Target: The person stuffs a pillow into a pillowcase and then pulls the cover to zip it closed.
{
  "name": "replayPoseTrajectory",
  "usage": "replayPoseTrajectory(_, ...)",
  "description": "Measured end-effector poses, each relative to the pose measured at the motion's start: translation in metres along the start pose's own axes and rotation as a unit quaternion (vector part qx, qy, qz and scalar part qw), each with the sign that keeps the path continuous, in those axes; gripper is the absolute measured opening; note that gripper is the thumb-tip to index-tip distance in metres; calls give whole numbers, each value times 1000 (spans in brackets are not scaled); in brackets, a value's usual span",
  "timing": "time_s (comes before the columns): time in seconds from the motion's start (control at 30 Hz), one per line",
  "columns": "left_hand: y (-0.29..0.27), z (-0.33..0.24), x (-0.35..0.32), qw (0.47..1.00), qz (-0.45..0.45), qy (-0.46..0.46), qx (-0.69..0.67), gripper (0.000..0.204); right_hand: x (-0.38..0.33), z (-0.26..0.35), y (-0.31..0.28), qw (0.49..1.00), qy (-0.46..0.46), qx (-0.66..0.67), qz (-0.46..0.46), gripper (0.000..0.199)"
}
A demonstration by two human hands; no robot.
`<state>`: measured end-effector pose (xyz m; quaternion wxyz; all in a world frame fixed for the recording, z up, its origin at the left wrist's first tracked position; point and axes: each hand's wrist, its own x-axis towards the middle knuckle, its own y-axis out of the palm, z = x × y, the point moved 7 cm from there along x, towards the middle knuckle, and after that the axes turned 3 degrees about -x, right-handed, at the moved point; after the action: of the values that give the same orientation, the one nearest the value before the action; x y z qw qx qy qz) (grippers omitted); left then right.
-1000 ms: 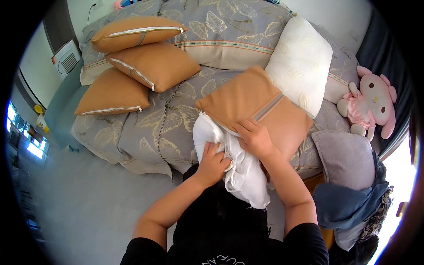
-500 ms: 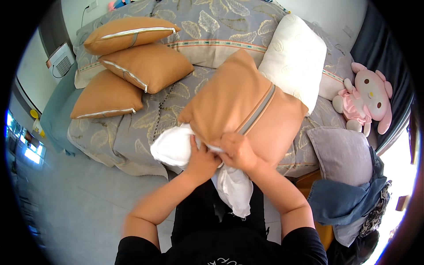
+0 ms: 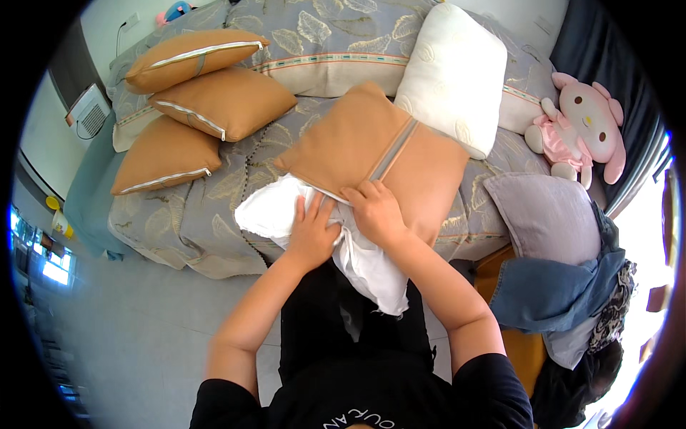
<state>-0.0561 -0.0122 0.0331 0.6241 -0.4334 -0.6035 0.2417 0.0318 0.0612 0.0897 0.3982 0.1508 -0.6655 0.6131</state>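
Black T-shirt [image 3: 357,388], 2 short sleeves [image 3: 493,390], curved white lettering [image 3: 368,415], black trousers [image 3: 309,325], bare hands [image 3: 311,232]

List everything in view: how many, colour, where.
rumpled fabric: 1, white, centre
cushion cover: 1, tan, centre
zipped cushions: 3, tan, upper left
pillow: 1, white, upper right
plush toy: 1, pink-white, right
plain cushion: 1, grey, right
clothes heap: 1, mixed, lower right
draped couch: 1, grey leaf-patterned, beneath cushions
curtain: 1, dark, far right
vented box: 1, white, left
left hand: 1, bare, on fabric
right hand: 1, bare, on cover's edge
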Motion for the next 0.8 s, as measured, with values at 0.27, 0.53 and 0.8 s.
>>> replayPoseTrajectory(0.27,25,-52,57,975,10,-37,-217,17,-50,-14,-53,991,127,-42,-6,37)
replayPoseTrajectory(0.53,81,-7,103,957,92,-160,-225,17,-42,-41,-27,979,196,52,-24,35)
replayPoseTrajectory(0.8,-56,0,-12,983,45,-132,122,12,-50,-19,-39,985,166,-6,47,54)
